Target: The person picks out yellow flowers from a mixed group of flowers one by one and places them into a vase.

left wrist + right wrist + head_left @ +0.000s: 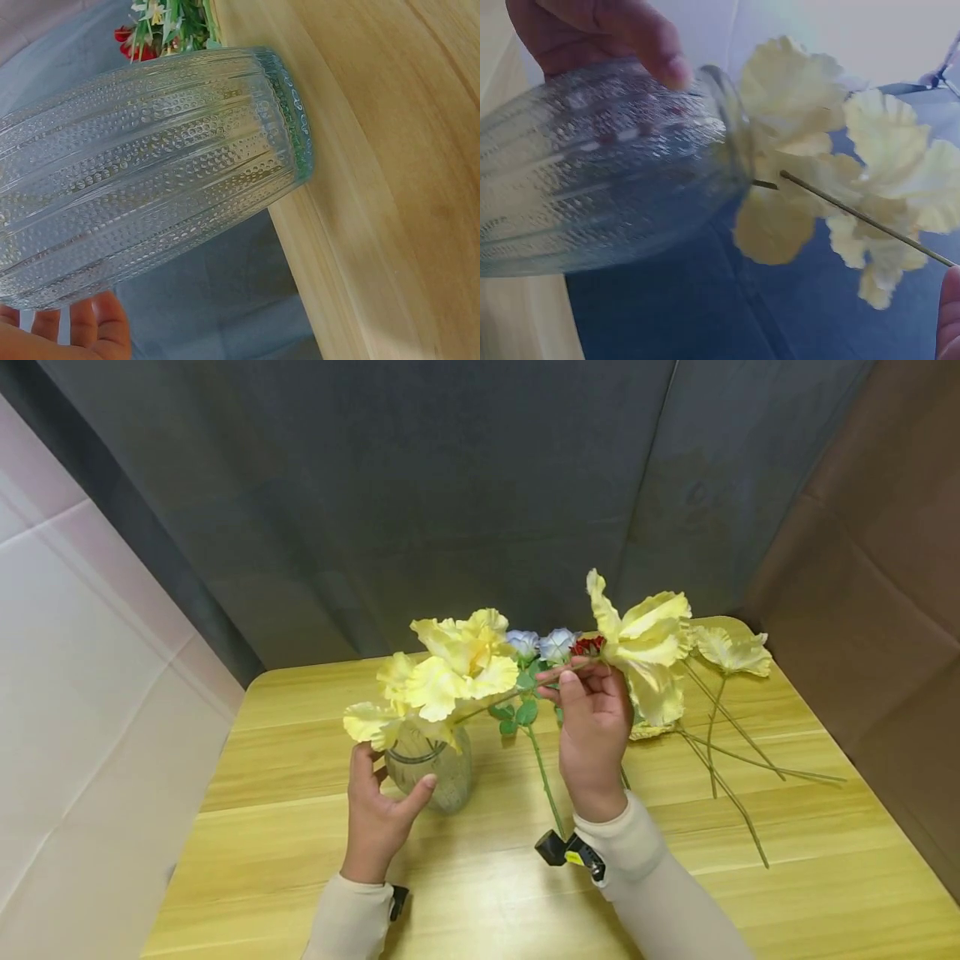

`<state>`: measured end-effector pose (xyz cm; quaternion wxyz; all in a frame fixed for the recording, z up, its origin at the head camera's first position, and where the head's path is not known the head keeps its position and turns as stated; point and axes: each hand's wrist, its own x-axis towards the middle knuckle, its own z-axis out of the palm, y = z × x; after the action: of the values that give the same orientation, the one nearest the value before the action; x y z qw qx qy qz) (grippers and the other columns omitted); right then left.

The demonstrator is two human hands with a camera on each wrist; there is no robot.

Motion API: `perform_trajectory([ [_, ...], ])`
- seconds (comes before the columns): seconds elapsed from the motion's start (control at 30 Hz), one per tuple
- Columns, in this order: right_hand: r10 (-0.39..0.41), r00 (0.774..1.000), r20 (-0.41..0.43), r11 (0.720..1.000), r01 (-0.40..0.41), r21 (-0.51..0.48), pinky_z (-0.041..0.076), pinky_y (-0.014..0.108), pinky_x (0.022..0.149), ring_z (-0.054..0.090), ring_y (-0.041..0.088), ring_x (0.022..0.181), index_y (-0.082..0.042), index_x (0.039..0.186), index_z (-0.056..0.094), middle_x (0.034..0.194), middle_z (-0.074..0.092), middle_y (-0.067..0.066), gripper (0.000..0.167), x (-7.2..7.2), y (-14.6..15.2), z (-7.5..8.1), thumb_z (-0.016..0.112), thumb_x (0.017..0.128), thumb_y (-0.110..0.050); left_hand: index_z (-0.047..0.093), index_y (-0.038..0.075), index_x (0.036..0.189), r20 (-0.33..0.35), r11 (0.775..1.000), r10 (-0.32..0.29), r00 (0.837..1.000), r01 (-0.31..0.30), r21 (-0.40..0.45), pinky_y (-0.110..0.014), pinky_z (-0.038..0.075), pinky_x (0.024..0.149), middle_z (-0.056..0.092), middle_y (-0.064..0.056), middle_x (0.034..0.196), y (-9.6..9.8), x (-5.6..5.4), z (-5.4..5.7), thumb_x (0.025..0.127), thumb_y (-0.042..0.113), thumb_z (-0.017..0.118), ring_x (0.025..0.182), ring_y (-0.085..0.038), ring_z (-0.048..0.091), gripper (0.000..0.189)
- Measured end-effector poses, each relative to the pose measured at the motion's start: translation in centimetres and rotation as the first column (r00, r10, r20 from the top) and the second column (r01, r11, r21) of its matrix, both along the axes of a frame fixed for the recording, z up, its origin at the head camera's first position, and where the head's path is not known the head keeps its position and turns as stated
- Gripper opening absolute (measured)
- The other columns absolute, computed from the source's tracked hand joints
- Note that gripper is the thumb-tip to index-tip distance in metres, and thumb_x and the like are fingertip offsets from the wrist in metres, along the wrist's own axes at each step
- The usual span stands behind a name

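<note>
My left hand (384,817) grips the clear textured glass vase (442,781), its thumb and fingers on either side near the mouth. Yellow ruffled flowers (461,664) rise out of that vase and spread over its rim. The vase's ribbed, dotted body (150,169) fills much of the left wrist view. My right hand (597,739) pinches the thin stem (862,215) of another yellow flower (651,639). Its bloom is to the right of the hand, and the bare stem end points left, close outside the vase mouth (739,127).
Pale blue roses (557,645) and small red flowers (587,646) lie behind the right hand. A green leafy stem (546,777) runs toward the right wrist. Farther right are a yellow flower (731,652) and several loose stems (738,806) on the wooden table (285,793). A grey curtain (420,502) hangs behind.
</note>
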<state>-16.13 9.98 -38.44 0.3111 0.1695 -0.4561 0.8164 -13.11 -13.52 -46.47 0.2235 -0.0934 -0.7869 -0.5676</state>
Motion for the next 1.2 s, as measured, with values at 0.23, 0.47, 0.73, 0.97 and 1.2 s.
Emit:
perform_trajectory([
  [0.23,-0.020,0.999,0.038,0.995,0.017,0.097,0.056,0.032,0.078,0.066,0.022,0.090,0.000,0.108,0.056,0.096,0.064,0.009,0.010,-0.4,-0.6,-0.5,0.054,0.098,0.002,0.043,-0.011,0.130,-0.022,1.000,-0.009,1.000,0.009,0.012,-0.044,0.043,0.091,0.048,-0.030,0.123,0.9,1.2,2.2,0.073,-0.001,0.079,0.114,-0.042,0.047,0.067],
  [0.47,-0.008,1.000,0.012,0.995,0.007,0.101,0.056,0.033,0.080,0.067,0.021,0.090,-0.005,0.108,0.056,0.096,0.064,0.008,0.010,0.0,-1.1,-0.2,0.055,0.099,-0.002,0.043,-0.013,0.128,-0.020,1.000,-0.012,1.000,0.012,0.016,-0.050,0.043,0.092,0.047,-0.033,0.123,1.1,1.4,2.7,0.074,-0.001,0.079,0.115,-0.045,0.047,0.066],
  [0.73,0.091,0.963,0.252,0.958,-0.154,0.242,0.052,0.035,0.088,0.063,0.020,0.095,-0.004,0.109,0.057,0.102,0.063,0.003,0.011,-0.1,-2.0,-1.1,0.052,0.103,-0.012,0.044,-0.015,0.128,-0.018,1.000,-0.003,1.000,0.004,0.005,-0.050,0.042,0.091,0.046,-0.035,0.121,1.0,1.1,2.1,0.073,0.000,0.080,0.115,-0.046,0.046,0.068],
  [0.97,-0.040,0.876,0.480,0.885,-0.192,0.424,0.050,0.034,0.094,0.068,0.021,0.095,-0.005,0.102,0.073,0.100,0.072,0.008,0.031,-0.3,-3.2,-2.1,0.057,0.102,-0.032,0.044,-0.004,0.135,-0.010,1.000,0.003,1.000,-0.003,0.001,-0.048,0.044,0.093,0.049,-0.022,0.126,-0.2,-0.2,-0.6,0.073,0.005,0.084,0.118,-0.033,0.047,0.074],
  [1.2,0.013,0.981,0.194,0.844,-0.115,0.524,0.054,0.038,0.084,0.067,0.026,0.090,0.001,0.103,0.066,0.096,0.069,0.012,0.017,-1.3,-4.7,-2.6,0.060,0.100,-0.015,0.043,0.005,0.140,-0.029,1.000,-0.005,1.000,0.005,-0.004,-0.046,0.046,0.092,0.050,-0.012,0.131,-0.6,-0.4,-1.3,0.074,0.009,0.084,0.119,-0.029,0.047,0.078],
])
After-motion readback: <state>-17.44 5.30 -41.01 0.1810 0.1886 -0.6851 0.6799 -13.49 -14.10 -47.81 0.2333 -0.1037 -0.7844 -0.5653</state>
